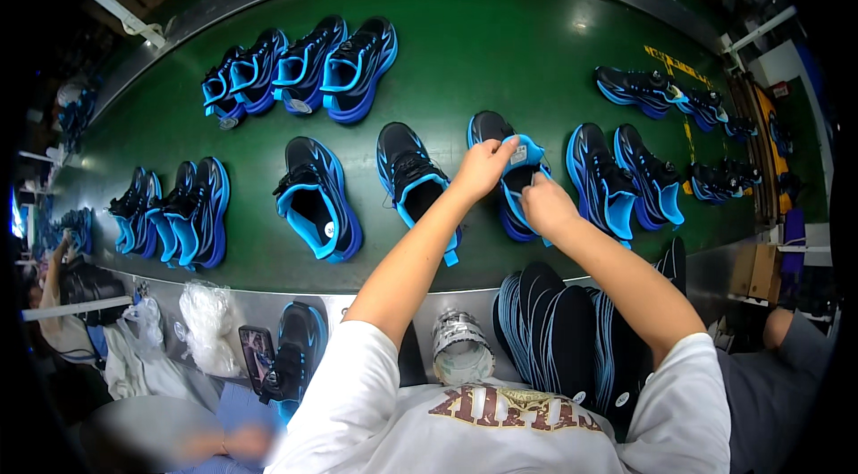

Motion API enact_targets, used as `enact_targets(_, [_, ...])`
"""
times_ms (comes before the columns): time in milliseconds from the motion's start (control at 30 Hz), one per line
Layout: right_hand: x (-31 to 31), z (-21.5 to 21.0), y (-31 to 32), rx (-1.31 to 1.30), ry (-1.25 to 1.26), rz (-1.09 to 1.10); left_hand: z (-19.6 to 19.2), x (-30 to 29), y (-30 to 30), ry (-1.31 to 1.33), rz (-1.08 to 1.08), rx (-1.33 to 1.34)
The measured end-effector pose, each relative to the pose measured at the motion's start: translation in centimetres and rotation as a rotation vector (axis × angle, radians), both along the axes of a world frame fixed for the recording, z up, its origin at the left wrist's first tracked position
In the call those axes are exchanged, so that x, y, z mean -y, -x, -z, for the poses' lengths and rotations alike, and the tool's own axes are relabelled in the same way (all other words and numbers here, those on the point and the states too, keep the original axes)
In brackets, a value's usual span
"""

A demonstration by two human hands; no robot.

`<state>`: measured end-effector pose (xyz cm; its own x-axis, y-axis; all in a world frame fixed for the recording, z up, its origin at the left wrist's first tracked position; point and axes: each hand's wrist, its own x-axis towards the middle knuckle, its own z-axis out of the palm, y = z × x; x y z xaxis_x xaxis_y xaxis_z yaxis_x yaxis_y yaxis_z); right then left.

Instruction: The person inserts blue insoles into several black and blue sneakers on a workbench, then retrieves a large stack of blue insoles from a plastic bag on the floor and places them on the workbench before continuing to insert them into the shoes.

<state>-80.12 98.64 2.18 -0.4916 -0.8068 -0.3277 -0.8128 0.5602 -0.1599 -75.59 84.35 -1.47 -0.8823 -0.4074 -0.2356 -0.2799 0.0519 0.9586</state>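
A black and blue sneaker (489, 126) stands on the green belt right of centre, toe pointing away from me. My left hand (483, 168) pinches its bright blue tongue (527, 152), which is pulled up and shows a pale label. My right hand (549, 209) is closed at the shoe's opening, fingertips reaching inside the collar; what they hold, if anything, is hidden. Left of my hands stands another sneaker (399, 148), partly covered by my left forearm. To the right is a pair of the same sneakers (590, 172).
More sneakers (359, 63) stand in groups on the green belt (483, 36). At the near metal edge are stacked black insoles (545, 322), a clear tape-wrapped container (462, 349), a phone (259, 360) and crumpled plastic (207, 327). Other people sit to the left and right.
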Motion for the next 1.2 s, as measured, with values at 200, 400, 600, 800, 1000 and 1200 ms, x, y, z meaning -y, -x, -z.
enact_targets(200, [1.4, 2.7, 0.6, -0.117, -0.02, -0.039, 0.5, -0.2, 0.0, 0.059, -0.025, -0.034])
enact_targets(400, [2.2, 2.8, 1.8, 0.023, -0.299, -0.148, 0.8, -0.4, -0.1, 0.117, -0.005, -0.037])
enact_targets(600, [3.7, 1.0, 1.6, 0.127, -0.721, -0.219, 0.8, -0.4, -0.4, 0.103, 0.006, -0.055])
enact_targets(800, [3.5, 2.8, 2.2, 0.091, -0.796, -0.348, 0.8, -0.5, -0.3, -0.006, 0.017, -0.029])
enact_targets(1000, [3.5, 1.0, 3.2, 0.112, -0.65, -0.467, 1.4, -1.1, -0.2, -0.063, -0.017, -0.052])
enact_targets(1200, [3.4, 1.0, 3.4, 0.144, -0.44, -0.426, 0.8, -2.7, -0.3, 0.024, -0.173, -0.13])
